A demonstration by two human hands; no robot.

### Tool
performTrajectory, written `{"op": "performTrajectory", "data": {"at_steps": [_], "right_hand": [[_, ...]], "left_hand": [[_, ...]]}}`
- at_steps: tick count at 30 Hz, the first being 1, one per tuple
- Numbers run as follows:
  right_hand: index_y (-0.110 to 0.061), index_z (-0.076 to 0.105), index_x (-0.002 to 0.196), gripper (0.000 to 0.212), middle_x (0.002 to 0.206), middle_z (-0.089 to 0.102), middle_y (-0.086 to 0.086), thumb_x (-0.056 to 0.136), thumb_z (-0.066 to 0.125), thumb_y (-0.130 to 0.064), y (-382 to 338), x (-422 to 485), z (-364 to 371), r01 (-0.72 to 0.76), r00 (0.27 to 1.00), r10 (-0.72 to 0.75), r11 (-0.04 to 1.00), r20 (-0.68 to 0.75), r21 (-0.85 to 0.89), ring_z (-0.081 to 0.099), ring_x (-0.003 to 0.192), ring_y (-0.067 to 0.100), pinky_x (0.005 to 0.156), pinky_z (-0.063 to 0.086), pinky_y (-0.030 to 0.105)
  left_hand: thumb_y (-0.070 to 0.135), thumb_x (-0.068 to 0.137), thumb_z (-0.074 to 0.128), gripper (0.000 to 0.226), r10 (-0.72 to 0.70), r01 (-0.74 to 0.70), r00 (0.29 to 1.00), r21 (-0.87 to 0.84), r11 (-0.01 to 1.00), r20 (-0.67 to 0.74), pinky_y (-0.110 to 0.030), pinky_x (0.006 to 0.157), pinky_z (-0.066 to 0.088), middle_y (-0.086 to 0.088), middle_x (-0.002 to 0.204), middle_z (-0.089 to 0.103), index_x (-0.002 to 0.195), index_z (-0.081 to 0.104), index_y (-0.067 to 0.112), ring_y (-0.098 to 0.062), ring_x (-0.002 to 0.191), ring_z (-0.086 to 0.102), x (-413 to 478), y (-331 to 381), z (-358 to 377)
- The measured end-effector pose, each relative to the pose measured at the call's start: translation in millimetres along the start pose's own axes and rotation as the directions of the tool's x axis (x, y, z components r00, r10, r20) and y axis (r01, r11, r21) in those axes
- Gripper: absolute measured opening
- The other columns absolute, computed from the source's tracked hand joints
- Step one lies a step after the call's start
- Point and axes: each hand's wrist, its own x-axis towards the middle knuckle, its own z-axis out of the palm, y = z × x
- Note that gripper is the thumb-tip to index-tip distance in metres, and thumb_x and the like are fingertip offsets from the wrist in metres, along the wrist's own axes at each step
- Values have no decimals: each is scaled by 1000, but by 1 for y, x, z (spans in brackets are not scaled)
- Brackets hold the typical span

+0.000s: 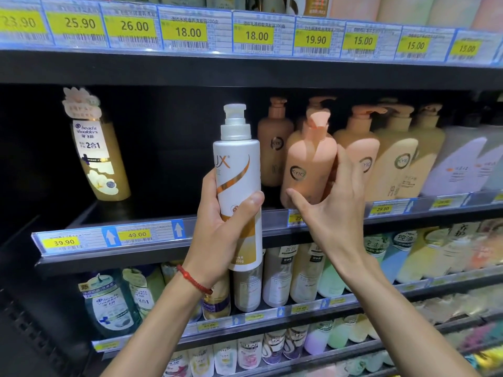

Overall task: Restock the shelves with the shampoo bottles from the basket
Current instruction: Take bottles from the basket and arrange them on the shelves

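My left hand (221, 224) grips a tall white and gold pump bottle (239, 172) upright in front of the middle shelf (114, 240). My right hand (333, 202) reaches to a peach pump bottle (307, 164) standing at the shelf's front edge. Its fingers lie along the bottle's right side and its thumb is spread below, near the base. The shelf left of the peach bottle is dark and bare except for one yellow bottle (99, 153) leaning at the back left. The basket is out of view.
More peach and cream pump bottles (392, 156) fill the middle shelf to the right. Price tags (187, 32) line the shelf edge above. Lower shelves (272, 314) hold several packed rows of bottles.
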Motion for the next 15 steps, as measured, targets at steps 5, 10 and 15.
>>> {"op": "performTrajectory", "data": {"at_steps": [5,10,15], "right_hand": [[-10,27,160,100,147,42,10,81,86,-27,-4,-5,3,7,1000,-7,1000,2,-30,39,140,25,117,32,34],[-8,27,160,100,139,44,12,82,86,-29,-3,0,4,3,999,-1,997,35,-71,40,132,27,111,32,32],[-9,29,159,103,138,47,11,78,89,-30,-2,10,1,-6,996,15,995,87,-99,41,132,27,113,38,43]], "left_hand": [[34,85,70,58,-23,23,1000,-19,1000,7,-32,89,59,7,117,67,138,45,31,-18,107,69,1,-1,-2],[33,86,69,55,-43,43,999,-36,998,6,-38,92,59,7,116,68,137,47,28,-22,108,69,2,-2,-4],[33,87,68,57,-56,56,998,-48,997,6,-40,92,59,5,119,68,139,46,26,-22,109,69,4,-4,-4]]}}
